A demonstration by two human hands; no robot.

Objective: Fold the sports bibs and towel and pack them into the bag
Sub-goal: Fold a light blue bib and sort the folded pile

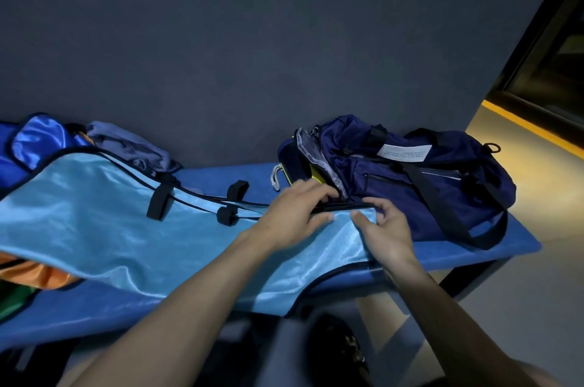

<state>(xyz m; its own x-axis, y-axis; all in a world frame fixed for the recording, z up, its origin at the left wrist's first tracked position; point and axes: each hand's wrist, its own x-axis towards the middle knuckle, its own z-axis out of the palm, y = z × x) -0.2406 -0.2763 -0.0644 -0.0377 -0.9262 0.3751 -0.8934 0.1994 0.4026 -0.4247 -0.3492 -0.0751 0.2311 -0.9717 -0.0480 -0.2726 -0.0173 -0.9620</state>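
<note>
Nearest the camera, two bare forearms reach out over the blue bench (493, 233). The left hand (294, 216) lies on the right-hand end of the light blue bib (126, 228), its fingers curled over the black-trimmed edge with the thumb flat on the cloth; it looks to pinch the trim, though the fingertips are partly hidden. Just to the right of it, the right hand (384, 228) grips the bib's corner, thumb on top and the other fingers bent round the edge. The two hands are close together, almost touching, on the same hem.

The bib spreads from under the fingers far off to the left, flat but rippled, with black elastic straps (158, 202) lying loose on top. By its sheen and drape it seems thin, light and slippery: it will likely slide on itself and on the bench, so the bound trim and corners are the surest places to hold, and the straps are best tucked in before any fold.

Just beyond the fingertips sits the navy bag (410, 172), its mouth gaping towards the hands, soft and slumped, so it may need holding open. Far to the left of the hands lie an orange bib (34, 273), a royal blue bib (34, 140) and a greyish bundle (132, 146) that may be the towel; I cannot tell for certain
</note>
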